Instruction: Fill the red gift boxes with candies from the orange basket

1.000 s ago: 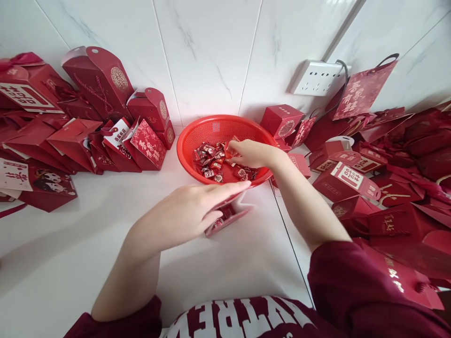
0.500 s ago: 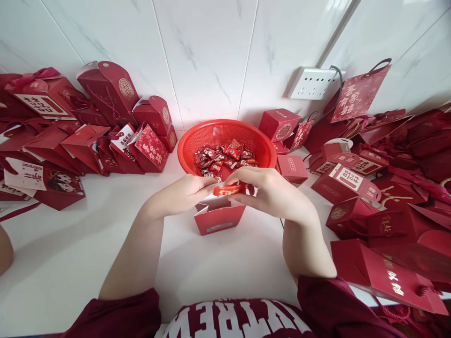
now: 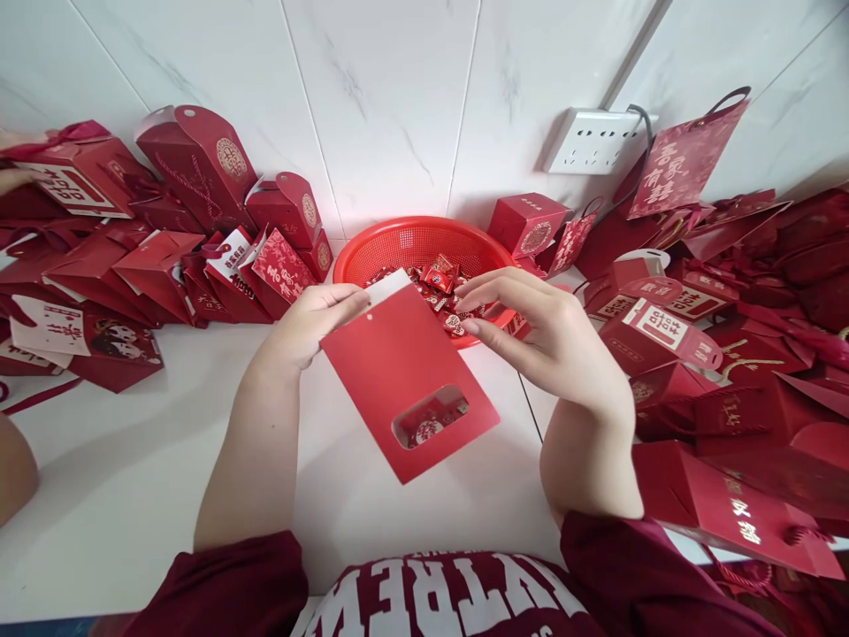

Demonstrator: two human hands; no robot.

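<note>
Pinched by its top left corner, a red paper gift bag hangs tilted in my left hand. Through its small window some wrapped sweets show inside. My right hand is beside the bag's upper right, fingers apart and with nothing visible between them. Behind the bag stands a red plastic basket; the bag and my right hand cover part of it. Wrapped candies lie in the basket.
Red gift boxes stand in rows at left; more boxes crowd the right side. Another person's hand touches a ribboned box at far left, and an arm shows below. A power strip is on the tiled wall.
The bag, upright on the table before, is now lifted and tilted in my left hand. The red packet with gold lettering has left my right hand, which has opened. Another person's hand has appeared at far left.
</note>
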